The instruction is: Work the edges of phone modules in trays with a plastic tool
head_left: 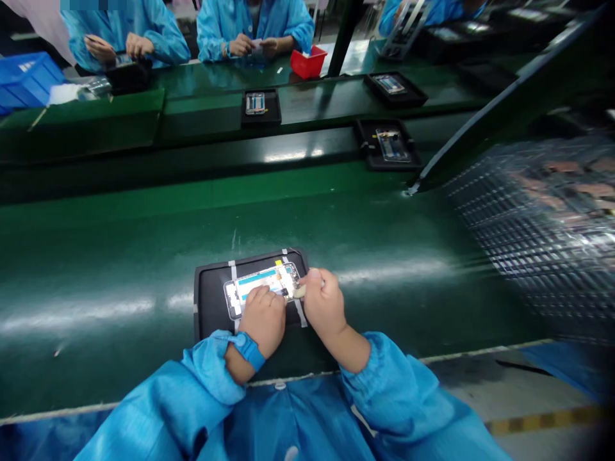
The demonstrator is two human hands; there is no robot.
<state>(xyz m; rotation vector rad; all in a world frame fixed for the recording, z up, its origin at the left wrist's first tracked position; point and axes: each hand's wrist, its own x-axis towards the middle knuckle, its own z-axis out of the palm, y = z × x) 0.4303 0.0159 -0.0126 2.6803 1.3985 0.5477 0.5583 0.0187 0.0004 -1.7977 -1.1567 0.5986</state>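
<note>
An open phone frame (257, 280) with blue strips and bright metallic parts lies tilted in a black tray (210, 298) in front of me. My left hand (263, 320) rests on its near edge, fingers together and curled over it, holding the frame against the tray. At the frame's right end, my right hand (327, 307) is closed in a pinch. A pale tip shows by its fingers, touching or just over the small parts there; what the hand grips is mostly hidden. A yellow tab sticks out at the frame's far edge.
Beyond the green bench (144, 256) are more black trays with phone frames (393, 145). A slanted dark post (461, 137) and a blurred stack of clear trays (542, 218) stand right. Co-workers in blue sleeves (168, 38) sit opposite, near a red bin (308, 63) and blue crate (29, 80).
</note>
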